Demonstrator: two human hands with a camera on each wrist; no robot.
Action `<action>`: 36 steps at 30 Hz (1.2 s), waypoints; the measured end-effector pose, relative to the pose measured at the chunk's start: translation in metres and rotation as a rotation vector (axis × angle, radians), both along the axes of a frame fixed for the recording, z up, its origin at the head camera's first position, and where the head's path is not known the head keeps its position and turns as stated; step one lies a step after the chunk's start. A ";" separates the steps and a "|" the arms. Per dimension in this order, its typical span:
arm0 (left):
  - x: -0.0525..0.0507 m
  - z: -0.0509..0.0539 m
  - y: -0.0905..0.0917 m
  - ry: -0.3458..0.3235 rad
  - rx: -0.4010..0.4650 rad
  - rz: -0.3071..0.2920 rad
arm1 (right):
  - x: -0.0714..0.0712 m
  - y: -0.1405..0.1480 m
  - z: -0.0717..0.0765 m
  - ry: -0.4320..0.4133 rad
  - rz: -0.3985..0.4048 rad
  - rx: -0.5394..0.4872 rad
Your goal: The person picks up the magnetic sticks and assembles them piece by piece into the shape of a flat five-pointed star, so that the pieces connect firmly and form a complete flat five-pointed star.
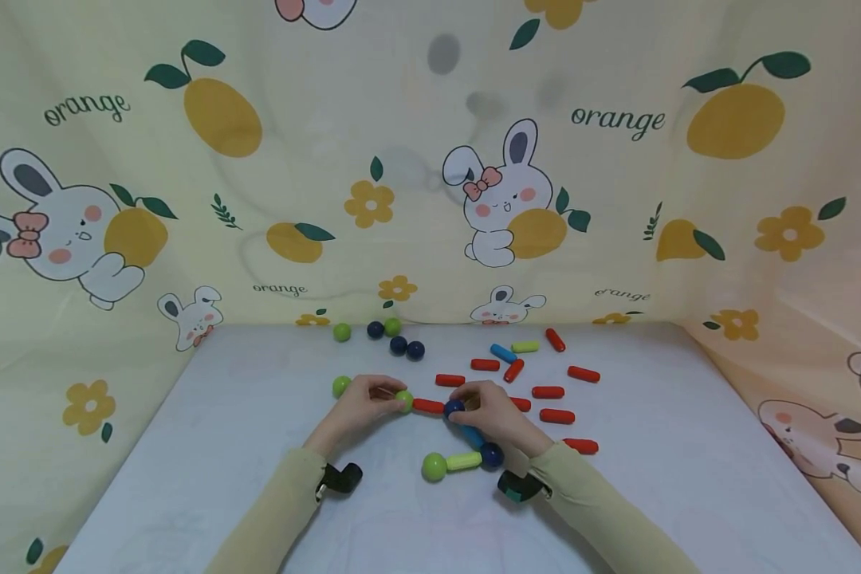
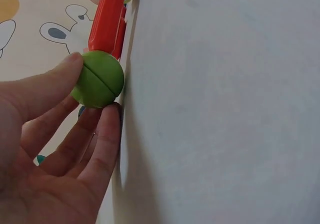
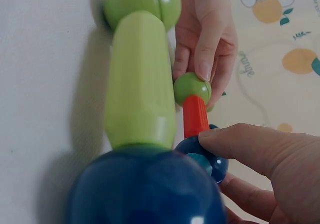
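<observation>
A cream cloth printed with rabbits and oranges is hanging behind the white-covered table. In front of you, a red ridged rod is running left to right lengthwise, linking a glossy green ball to a dark blue ball; a blue rod is slanting rightward and toward you. Your forearms are angling inward, your left hand pinching the glossy green ball, your right hand gripping the dark blue ball.
</observation>
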State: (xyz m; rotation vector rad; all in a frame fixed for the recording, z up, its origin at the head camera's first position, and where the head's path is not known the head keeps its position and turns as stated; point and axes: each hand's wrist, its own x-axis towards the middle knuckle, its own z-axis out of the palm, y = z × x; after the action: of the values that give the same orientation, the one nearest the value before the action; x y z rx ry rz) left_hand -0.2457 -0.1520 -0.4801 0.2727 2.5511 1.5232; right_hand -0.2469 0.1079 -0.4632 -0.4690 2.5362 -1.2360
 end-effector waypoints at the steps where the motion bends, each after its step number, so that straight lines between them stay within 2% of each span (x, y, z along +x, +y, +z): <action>1: 0.000 0.000 0.000 0.007 -0.004 -0.006 | 0.000 0.000 0.000 0.002 -0.007 -0.001; 6: -0.001 -0.002 0.000 0.015 -0.014 -0.016 | 0.001 0.002 0.000 0.008 0.002 -0.001; 15: -0.002 -0.001 -0.001 0.033 -0.047 -0.009 | 0.007 0.016 0.004 -0.030 0.059 -0.026; 29: -0.003 0.004 -0.005 0.024 -0.071 -0.067 | 0.050 0.043 0.011 -0.039 0.037 0.057; 32: -0.003 0.003 -0.006 0.032 -0.076 -0.078 | 0.051 0.044 0.012 -0.056 0.024 0.065; 36: -0.001 0.004 -0.008 0.033 -0.081 -0.091 | 0.046 0.047 0.012 -0.082 -0.002 0.023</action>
State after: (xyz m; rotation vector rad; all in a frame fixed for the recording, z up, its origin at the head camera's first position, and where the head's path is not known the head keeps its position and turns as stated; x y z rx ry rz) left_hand -0.2465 -0.1603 -0.4764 0.4011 2.5804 1.3907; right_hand -0.2006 0.1551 -0.4515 -0.4026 2.4801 -1.2006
